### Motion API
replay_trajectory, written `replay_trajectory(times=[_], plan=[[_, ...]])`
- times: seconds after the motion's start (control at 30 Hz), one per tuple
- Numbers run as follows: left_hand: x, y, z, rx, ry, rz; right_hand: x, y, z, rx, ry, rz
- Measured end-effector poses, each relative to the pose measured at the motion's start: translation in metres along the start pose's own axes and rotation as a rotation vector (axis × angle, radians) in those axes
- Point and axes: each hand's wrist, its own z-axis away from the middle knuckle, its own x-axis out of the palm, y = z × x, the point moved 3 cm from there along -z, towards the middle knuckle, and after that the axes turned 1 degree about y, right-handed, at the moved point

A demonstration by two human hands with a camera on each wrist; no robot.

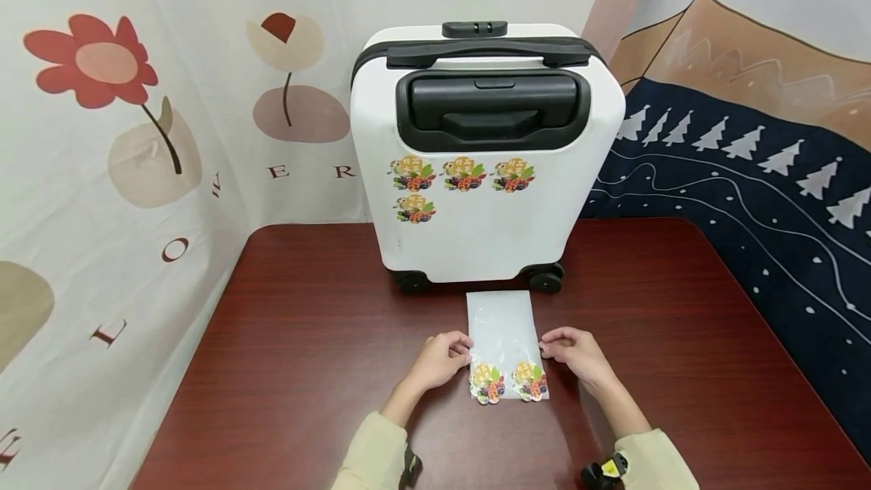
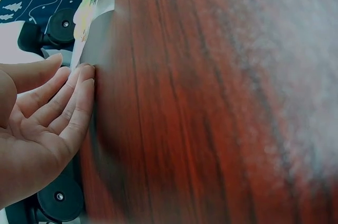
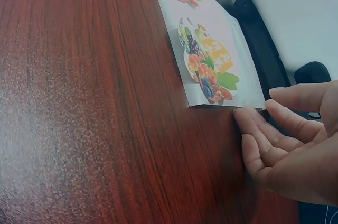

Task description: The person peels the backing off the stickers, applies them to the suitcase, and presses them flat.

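Fruit stickers [image 1: 487, 384] sit at the near end of a white backing sheet [image 1: 502, 331], over the worktop [image 1: 327, 339] between the left hand [image 1: 437, 361] and right hand [image 1: 580, 358]. Each grip is loose and narrow at a side edge. The sheet looks light, slick and floppy, best held there. Behind stands a white suitcase [image 1: 486, 229].

There are six stickers in all: four [image 1: 464, 174] in view on the one suitcase [image 1: 476, 237], three in its upper row and one below, and two [image 1: 487, 383] at the one sheet [image 1: 503, 327]. Two hands show, one left hand [image 1: 438, 360] and one right hand [image 1: 578, 358], with two sleeves [image 1: 374, 454]. The head view counts one table [image 1: 292, 339], two wheels [image 1: 546, 280], one lock [image 1: 475, 29], two printed flowers [image 1: 105, 63], six printed letters [image 1: 277, 172], and eight printed trees [image 1: 711, 134] plus a sliver of a ninth.
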Motion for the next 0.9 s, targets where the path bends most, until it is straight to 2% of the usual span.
replay_trajectory(times=[0.47,0.7,0.9], plan=[[0.0013,-0.0018,0.0008,0.007,0.023,-0.005,0.0005,0.0002,0.0002,0.014,0.0,0.025],[-0.0013,-0.0001,0.0009,-0.015,0.05,-0.009,0.0018,-0.0012,-0.0008,0.009,-0.012,-0.049],[-0.0041,0.0009,-0.0018,-0.028,0.082,0.046,0.0039,-0.0025,-0.0017,-0.013,-0.021,-0.083]])
